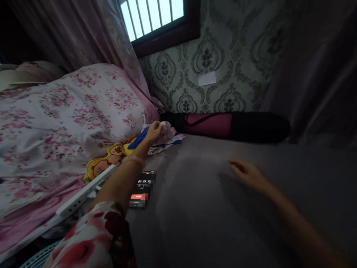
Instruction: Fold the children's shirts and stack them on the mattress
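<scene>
Grey surface [199, 213], phone [141, 190], crumpled cloths [167, 134], black-and-pink bag [212, 126]

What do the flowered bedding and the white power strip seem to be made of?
The flowered bedding looks like matte cloth, perhaps cotton, with soft creases. The white power strip looks like hard, smooth plastic, with straight edges and socket holes.

The phone [140, 190] lying near the left edge of the grey surface [199, 213] shows a timer in white digits that read "00:03:2"; whatever follows the 2 is cut off by blocky blurring. Smaller lettering above and below the digits, and on the red button [137, 196], is too small to read. The yellow plush item [97, 168] beside that edge bears a dark written character, too blurred to make out.
</scene>
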Action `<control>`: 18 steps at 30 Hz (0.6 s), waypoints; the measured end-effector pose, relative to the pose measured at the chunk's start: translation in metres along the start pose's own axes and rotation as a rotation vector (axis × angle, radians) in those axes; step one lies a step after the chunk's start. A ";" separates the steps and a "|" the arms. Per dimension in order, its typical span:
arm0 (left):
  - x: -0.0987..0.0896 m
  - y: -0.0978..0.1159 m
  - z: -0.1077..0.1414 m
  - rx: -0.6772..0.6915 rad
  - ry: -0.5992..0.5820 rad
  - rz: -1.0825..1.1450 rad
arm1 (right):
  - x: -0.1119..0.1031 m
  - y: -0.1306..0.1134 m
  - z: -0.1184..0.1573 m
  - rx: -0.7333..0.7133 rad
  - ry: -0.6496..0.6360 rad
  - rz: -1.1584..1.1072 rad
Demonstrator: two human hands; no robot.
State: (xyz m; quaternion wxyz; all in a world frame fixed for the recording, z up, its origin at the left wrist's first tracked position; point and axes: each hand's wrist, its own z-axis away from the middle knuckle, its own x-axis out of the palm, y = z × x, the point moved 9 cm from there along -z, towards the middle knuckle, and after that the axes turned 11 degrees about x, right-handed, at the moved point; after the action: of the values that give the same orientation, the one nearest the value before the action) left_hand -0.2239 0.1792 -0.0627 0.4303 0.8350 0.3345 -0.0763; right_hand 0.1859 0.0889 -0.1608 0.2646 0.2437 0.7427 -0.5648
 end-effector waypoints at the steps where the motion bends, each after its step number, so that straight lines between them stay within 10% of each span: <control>1: 0.010 0.009 0.002 0.010 -0.015 0.058 | 0.006 -0.007 -0.001 -0.002 -0.033 -0.046; 7: 0.071 0.087 0.033 0.091 -0.299 0.380 | 0.022 -0.032 -0.002 0.001 -0.116 -0.267; 13: 0.116 0.180 0.086 0.177 -0.685 0.499 | -0.023 -0.060 0.014 -0.055 0.127 -0.378; 18: 0.132 0.222 0.112 0.190 -0.853 0.532 | -0.032 -0.063 0.021 0.000 -0.066 -0.513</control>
State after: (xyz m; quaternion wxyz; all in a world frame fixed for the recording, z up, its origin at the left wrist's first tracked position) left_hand 0.0334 0.0678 -0.0382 0.4554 0.8211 -0.1036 -0.3281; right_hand 0.1700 0.0516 -0.0992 0.1368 0.0288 0.7711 -0.6212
